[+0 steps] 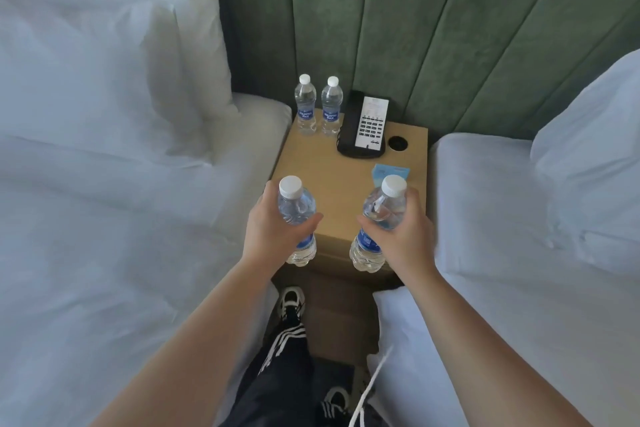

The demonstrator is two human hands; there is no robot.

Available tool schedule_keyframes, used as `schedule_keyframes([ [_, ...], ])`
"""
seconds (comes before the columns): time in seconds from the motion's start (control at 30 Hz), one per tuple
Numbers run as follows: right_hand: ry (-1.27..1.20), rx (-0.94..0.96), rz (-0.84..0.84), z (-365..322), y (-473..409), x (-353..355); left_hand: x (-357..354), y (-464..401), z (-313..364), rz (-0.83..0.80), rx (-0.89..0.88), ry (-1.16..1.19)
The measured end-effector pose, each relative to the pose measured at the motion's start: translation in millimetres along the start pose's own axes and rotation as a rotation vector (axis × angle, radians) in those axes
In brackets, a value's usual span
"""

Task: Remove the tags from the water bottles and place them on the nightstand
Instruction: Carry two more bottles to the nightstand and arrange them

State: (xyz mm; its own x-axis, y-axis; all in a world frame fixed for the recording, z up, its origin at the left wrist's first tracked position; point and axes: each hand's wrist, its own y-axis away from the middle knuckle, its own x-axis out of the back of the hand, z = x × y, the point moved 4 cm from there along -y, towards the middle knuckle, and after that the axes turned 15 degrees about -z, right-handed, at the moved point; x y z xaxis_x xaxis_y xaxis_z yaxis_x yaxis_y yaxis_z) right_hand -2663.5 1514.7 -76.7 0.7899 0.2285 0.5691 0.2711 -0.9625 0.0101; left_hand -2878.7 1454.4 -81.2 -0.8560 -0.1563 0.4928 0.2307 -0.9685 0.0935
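Left hand [273, 225] grasps one water bottle [297, 218]; right hand [403, 229] grasps a second bottle [381, 215]. Both bottles upright, above the nightstand's [332, 177] near edge. No tags discernible. Two more bottles [318, 107] stand far-left.

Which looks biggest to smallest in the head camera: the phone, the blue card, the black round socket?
1. Phone.
2. Blue card, partly hidden behind the right hand's bottle, so its full size is unsure.
3. Black round socket.
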Motion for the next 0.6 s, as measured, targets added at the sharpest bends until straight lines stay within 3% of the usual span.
schedule_keyframes([
  [0.6, -0.099, -0.164, -0.086, 36, -272, -105, 14, -294, -83, -0.214, 0.095, -0.027],
])
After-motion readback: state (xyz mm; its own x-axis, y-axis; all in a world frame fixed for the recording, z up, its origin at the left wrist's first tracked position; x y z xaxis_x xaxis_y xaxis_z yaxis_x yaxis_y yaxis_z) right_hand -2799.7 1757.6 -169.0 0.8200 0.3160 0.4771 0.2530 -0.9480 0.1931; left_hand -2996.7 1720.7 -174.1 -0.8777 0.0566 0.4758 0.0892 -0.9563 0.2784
